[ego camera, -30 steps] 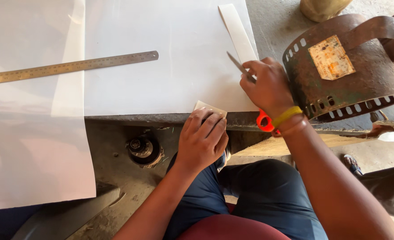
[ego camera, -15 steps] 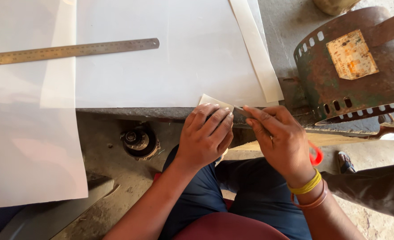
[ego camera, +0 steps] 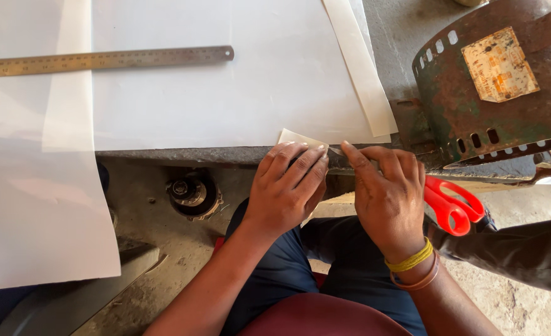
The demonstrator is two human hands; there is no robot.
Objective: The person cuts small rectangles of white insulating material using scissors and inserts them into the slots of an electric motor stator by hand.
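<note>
- Small cream paper piece (ego camera: 295,138) sits at the near edge of the grey bench (ego camera: 182,155), pinned under your left hand (ego camera: 286,190). Only one corner of it peeks out above your fingers.
- Your left hand is spread flat, fingers close together, pressing the piece down on the bench edge.
- Your right hand (ego camera: 384,196) is curled around the red-handled scissors (ego camera: 452,205). The red loops stick out past your palm, and the thin blade tip points toward the small piece, just beside your left fingertips. You cannot tell if the blades are apart or together.
- It looks like the cutting is partly done: a long narrow cream paper strip (ego camera: 361,68) already lies loose on the big white paper sheet (ego camera: 225,93).
- The small piece looks like it is not yet trimmed, so that part seems to be left.
- The long steel ruler (ego camera: 107,60) rests on the white sheet, well apart from both hands.
- The rusty green metal drum (ego camera: 493,93) stands to your right, near the scissors.
</note>
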